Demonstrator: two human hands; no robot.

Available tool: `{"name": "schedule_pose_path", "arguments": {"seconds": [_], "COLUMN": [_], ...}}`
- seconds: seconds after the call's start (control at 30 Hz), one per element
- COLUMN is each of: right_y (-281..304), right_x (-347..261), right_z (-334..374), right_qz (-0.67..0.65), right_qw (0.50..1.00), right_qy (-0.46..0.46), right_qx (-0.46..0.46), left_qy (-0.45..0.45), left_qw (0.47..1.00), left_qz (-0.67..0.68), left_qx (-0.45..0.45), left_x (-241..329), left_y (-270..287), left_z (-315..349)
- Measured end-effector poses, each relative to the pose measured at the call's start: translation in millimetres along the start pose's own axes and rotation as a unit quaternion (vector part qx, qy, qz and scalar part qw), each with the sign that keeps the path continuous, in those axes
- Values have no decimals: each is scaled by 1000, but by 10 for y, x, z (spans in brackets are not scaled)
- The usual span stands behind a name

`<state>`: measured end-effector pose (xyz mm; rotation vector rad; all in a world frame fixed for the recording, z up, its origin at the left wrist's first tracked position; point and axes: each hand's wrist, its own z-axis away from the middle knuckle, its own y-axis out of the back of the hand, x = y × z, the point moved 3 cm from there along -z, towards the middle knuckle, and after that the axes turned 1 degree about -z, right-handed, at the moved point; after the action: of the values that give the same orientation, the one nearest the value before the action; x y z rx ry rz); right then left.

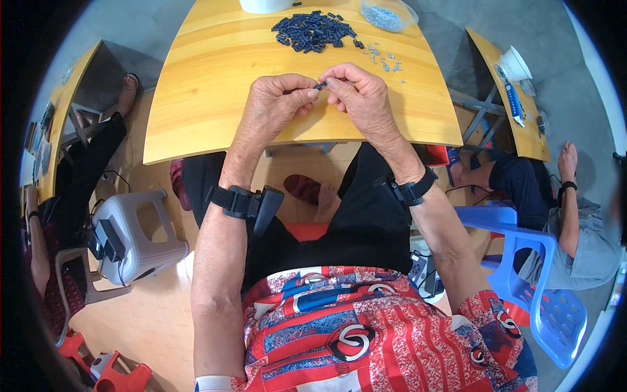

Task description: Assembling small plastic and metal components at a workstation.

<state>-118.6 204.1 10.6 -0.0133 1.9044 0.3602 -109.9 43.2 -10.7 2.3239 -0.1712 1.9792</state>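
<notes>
My left hand (277, 104) pinches a small dark plastic piece (319, 85) between thumb and forefinger above the table. Close against it, my right hand (361, 95) has its thumb and forefinger pressed together at the piece's other end; whether it grips the piece or something tiny beside it is hidden. Beyond my hands lies a heap of small dark plastic pieces (312, 31). Small silvery metal parts, perhaps screws (386, 60), are scattered to the right of the heap.
The wooden table (209, 98) has a clear tub of small silvery parts (385, 17) and a white container (264, 5) at its far side. A grey stool (140, 228) stands left, a blue plastic chair (535, 261) right. Other people sit on both sides by side tables.
</notes>
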Motion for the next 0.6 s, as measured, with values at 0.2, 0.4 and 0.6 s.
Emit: {"name": "schedule_pose_path", "arguments": {"seconds": [0.2, 0.4, 0.6], "right_y": [-9, -7, -25], "right_x": [-39, -140, -310], "right_z": [-9, -40, -79], "right_qz": [62, 188, 313], "right_qw": [998, 969, 908], "right_qy": [22, 163, 274], "right_qx": [2, -10, -52], "left_qy": [16, 9, 33], "left_qw": [1000, 1000, 999], "left_qz": [-21, -28, -17], "left_qx": [-12, -2, 1], "left_x": [1, 31, 20], "left_y": [4, -4, 35], "left_z": [7, 8, 6]}}
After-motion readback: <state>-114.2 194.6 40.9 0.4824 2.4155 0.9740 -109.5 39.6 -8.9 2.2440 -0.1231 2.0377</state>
